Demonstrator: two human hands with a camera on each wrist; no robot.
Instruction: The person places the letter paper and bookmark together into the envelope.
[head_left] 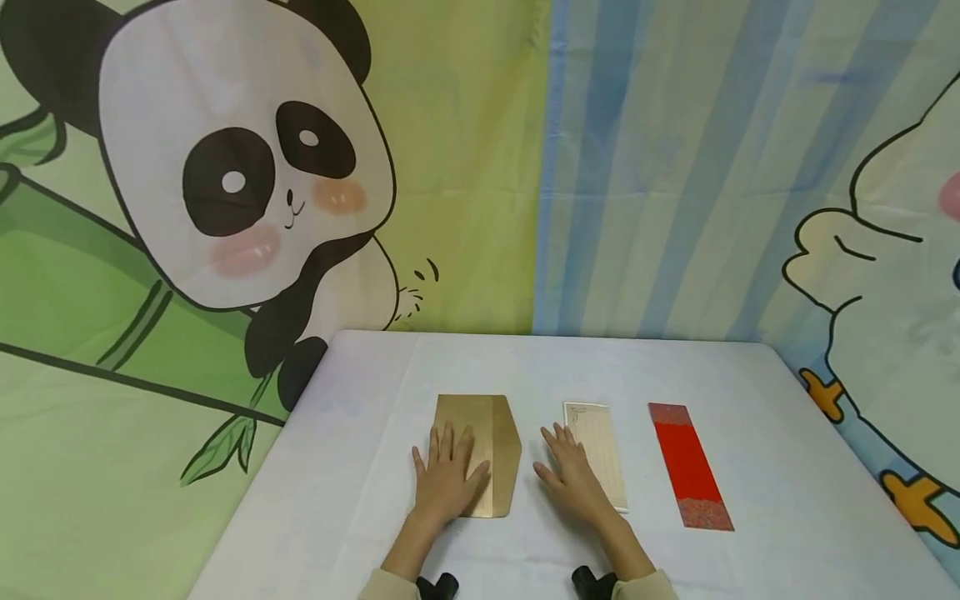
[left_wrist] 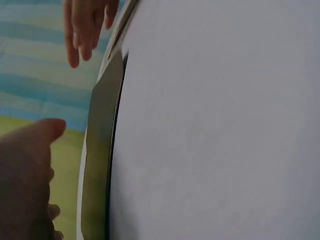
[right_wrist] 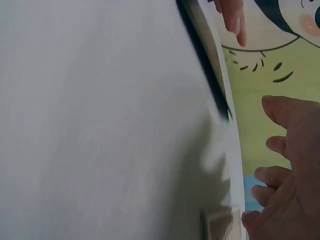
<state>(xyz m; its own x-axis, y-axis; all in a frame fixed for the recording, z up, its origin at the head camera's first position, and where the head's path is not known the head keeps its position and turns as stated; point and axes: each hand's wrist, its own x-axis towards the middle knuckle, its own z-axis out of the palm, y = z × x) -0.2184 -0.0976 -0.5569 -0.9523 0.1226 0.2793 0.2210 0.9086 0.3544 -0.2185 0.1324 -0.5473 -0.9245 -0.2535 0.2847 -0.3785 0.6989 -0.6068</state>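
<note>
A gold-brown paper envelope (head_left: 504,454), its pointed flap unfolded to the right, lies on the white table. Over its left part my left hand (head_left: 442,483) is spread with fingers straight. The thumb overlaps the envelope's lower middle in the head view. Between the envelope and a cream, ruled card (head_left: 603,454) hovers my right hand (head_left: 576,483), its fingers extended and nothing held. Those fingertips overlap the card's left edge. In the left wrist view, the envelope (left_wrist: 102,145) shows edge-on beside the left thumb. The right wrist view catches a corner of the card (right_wrist: 223,225) below the hand.
A red strip (head_left: 690,462) with patterned ends lies slanted to the right of the card. The white table (head_left: 772,433) reaches back to a cloth backdrop (head_left: 465,167) printed with a panda. Black wrist devices (head_left: 437,587) sit by both sleeves.
</note>
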